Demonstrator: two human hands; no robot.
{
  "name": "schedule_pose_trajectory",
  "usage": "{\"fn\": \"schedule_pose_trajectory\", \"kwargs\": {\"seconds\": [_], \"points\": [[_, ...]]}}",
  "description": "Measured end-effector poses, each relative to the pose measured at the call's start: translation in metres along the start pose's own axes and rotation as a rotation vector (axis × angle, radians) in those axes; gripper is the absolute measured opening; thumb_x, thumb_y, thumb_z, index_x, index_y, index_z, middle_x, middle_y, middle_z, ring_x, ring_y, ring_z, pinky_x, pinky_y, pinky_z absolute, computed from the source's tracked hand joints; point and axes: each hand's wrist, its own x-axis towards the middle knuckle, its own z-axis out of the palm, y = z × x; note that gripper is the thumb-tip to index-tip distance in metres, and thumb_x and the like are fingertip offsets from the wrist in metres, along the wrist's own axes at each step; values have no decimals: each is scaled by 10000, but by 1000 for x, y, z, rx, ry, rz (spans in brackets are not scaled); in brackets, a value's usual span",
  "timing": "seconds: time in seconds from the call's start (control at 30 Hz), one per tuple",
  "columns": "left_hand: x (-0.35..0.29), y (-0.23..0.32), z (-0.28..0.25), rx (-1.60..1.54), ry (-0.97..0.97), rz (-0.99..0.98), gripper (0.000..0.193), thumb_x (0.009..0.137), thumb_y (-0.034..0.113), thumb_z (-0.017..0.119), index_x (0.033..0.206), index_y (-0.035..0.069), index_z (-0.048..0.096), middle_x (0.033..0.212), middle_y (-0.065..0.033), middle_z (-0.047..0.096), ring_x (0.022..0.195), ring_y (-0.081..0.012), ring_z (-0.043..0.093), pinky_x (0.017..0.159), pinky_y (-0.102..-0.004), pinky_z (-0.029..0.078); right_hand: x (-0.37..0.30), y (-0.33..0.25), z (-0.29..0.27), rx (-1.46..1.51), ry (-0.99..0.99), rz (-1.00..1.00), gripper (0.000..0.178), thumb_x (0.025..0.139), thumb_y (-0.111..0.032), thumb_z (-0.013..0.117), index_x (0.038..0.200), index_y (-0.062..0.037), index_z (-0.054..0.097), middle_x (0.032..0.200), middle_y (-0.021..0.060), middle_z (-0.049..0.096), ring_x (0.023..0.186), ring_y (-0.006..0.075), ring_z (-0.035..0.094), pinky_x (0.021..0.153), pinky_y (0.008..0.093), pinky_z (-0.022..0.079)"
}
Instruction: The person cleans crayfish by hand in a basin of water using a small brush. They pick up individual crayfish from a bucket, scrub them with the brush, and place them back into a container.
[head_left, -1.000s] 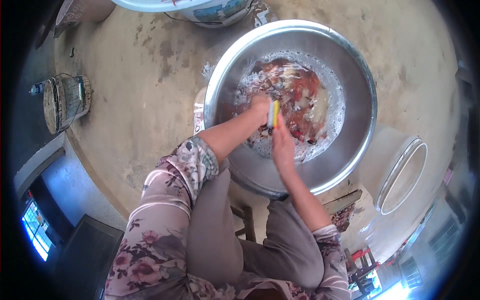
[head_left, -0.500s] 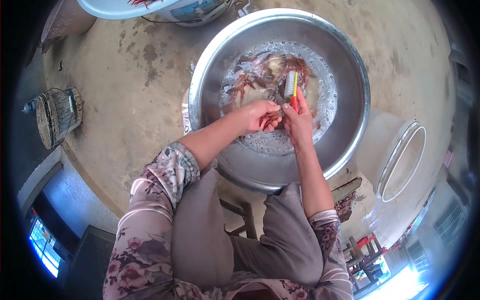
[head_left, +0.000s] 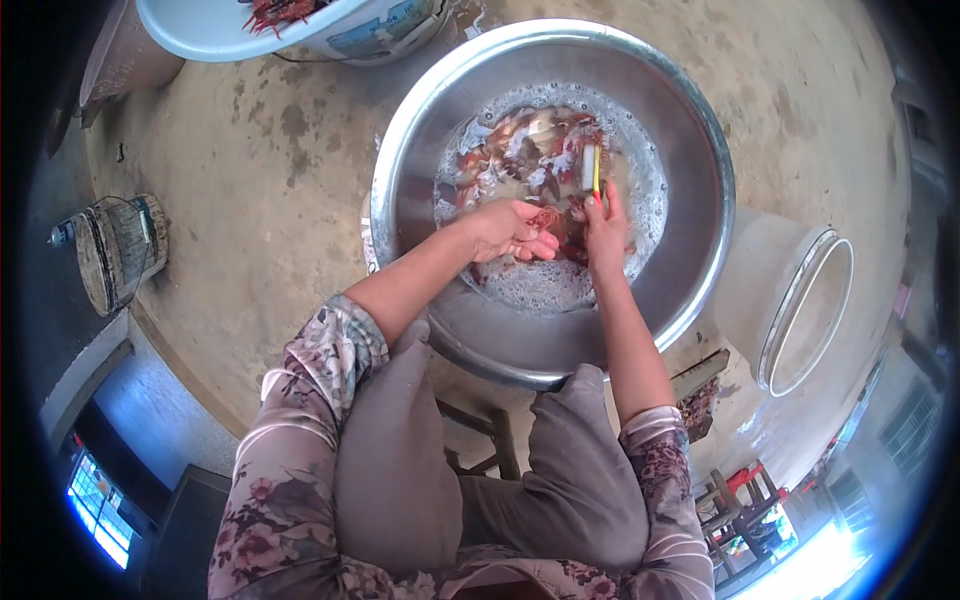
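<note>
A large metal basin (head_left: 408,130) stands before my knees, holding foamy, murky water and several reddish crayfish (head_left: 500,150). Over the water, my left hand (head_left: 500,232) grips a red-brown crayfish (head_left: 545,217) between thumb and fingers, its legs showing past the fingertips. To the right of it, my right hand (head_left: 606,235) is closed on a scrub brush (head_left: 589,168) with white bristles and a red and yellow handle. The brush head points away from me, apart from the held crayfish. My fingers partly cover the crayfish and the brush handle.
A pale blue tub (head_left: 200,42) with more crayfish (head_left: 280,14) stands at the far left. Right of the basin lies a white bucket (head_left: 765,295) on its side. A stained bucket (head_left: 125,255) is at the left, and a wooden stool (head_left: 490,430) shows between my legs.
My hands have moved apart: the right one has shifted slightly right with the brush. My left hand has turned, its fingers stretching further under the crayfish. The water around the crayfish looks stirred.
</note>
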Motion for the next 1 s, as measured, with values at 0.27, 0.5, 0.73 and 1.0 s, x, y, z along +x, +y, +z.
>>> {"fn": "schedule_pose_trajectory", "kwargs": {"seconds": [0.27,0.5,0.73,1.0], "points": [[14,-19,8,145,416,61,255,792,-66,408,1008,-11,532,916,-96,594,829,-192,598,700,-307,511,-69,-10,38,-848,-62,-116,359,869,-177,407,1223,-130,438,983,219,551,882,333,550,757,381,433],[19,-21,-15,48,446,118,261,760,-81,414,979,-27,544,862,-110,596,745,-187,598,653,-296,524,-94,-7,43,-860,-82,-291,350,860,-162,430,1208,-132,456,873,215,573,755,347,569,667,395,446],[9,-8,-8,117,463,146,272,764,-93,425,1007,-29,528,874,-117,591,769,-196,597,651,-282,525,-100,-15,54,-770,-157,-254,355,873,-154,403,1221,-93,438,934,221,571,826,319,577,719,347,439],[11,-16,3,598,195,220,232,771,-1,486,997,13,537,884,-113,586,726,-236,601,618,-319,486,-40,-12,18,200,109,208,363,873,-194,449,1230,-130,436,601,-45,452,427,23,350,355,170,284]]}}
